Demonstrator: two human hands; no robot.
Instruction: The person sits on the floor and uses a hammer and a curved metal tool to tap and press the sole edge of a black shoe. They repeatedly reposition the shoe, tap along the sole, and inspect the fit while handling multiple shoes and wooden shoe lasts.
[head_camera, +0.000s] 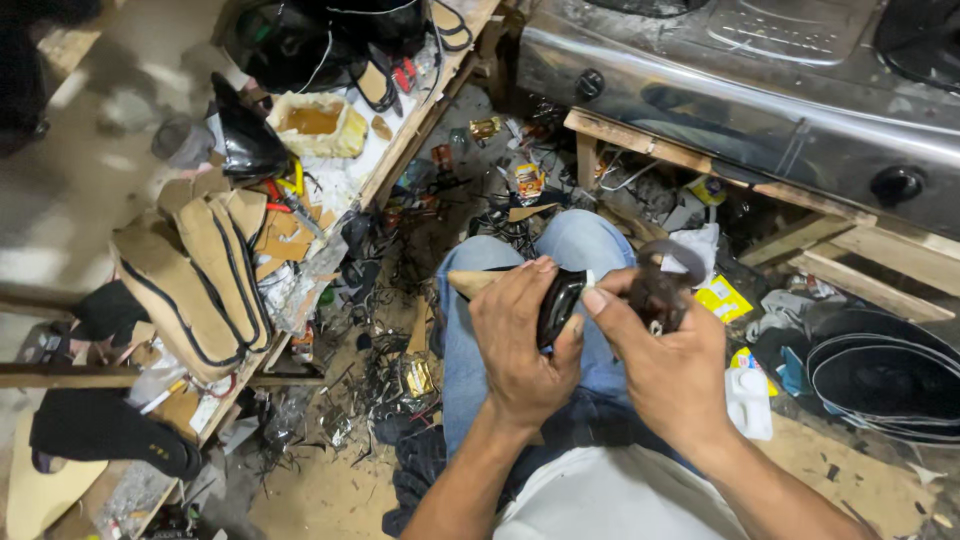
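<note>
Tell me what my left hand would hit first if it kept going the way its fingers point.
Probably the right hand: the left hand points rightward across the glossy black part it grips, though depth is unclear.

Above the blue-jeaned lap, the left hand (520, 340) grips a glossy black curved part (558, 306) while the right hand (665, 360) pinches a small dark brush-like tool (655, 292) just beside it, a tan bag (195, 285) lying well apart to the left.

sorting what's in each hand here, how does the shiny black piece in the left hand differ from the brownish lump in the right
The black piece is glossy, smooth and elongated; the brown lump is dull, rough and rounder. The left hand wraps the black piece, while the right hand pinches the lump from below. Both are held over the lap.
</note>
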